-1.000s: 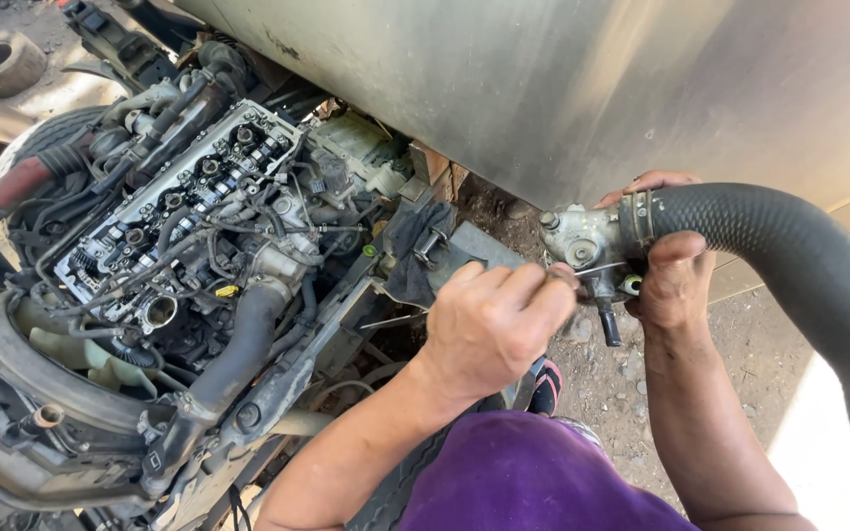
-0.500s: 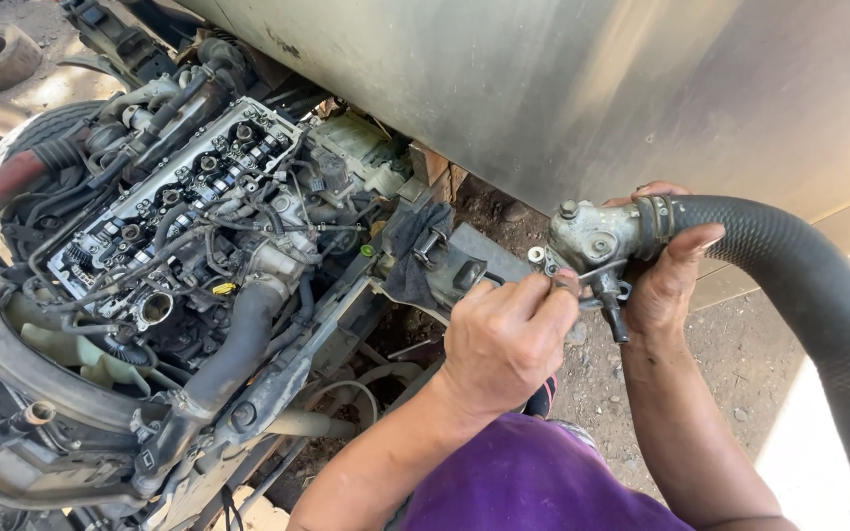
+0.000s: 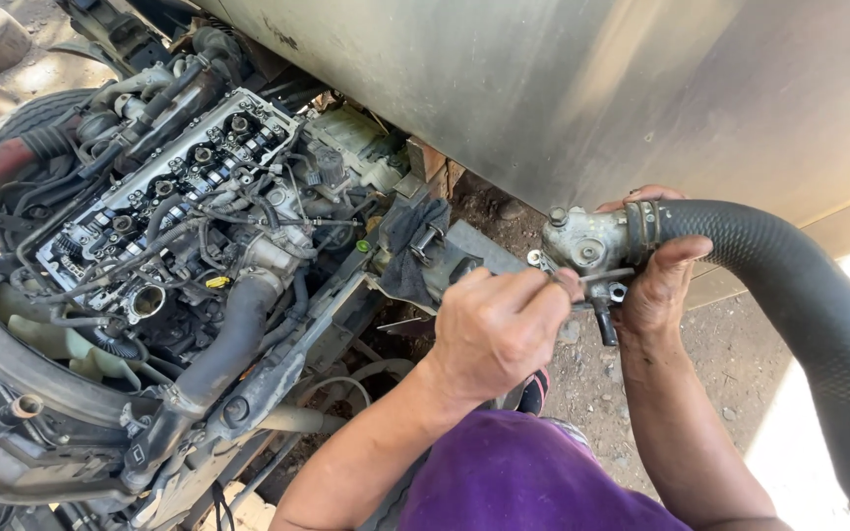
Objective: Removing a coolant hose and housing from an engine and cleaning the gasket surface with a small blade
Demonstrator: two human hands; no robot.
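Dirt ground behind, right hand [image 3: 663, 285] grips metal housing [image 3: 582, 246]; left hand [image 3: 499, 329] pinches a half-hidden tool [image 3: 597, 278].

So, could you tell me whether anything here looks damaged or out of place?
The engine sits tilted on bare ground with its valve gear uncovered. A dark rag is draped over a bracket beside it.

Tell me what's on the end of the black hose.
A grey metal housing sits on the end of the hose, with a clamp at the joint. The right hand covers part of the joint, and the left hand hides the housing's lower left edge.
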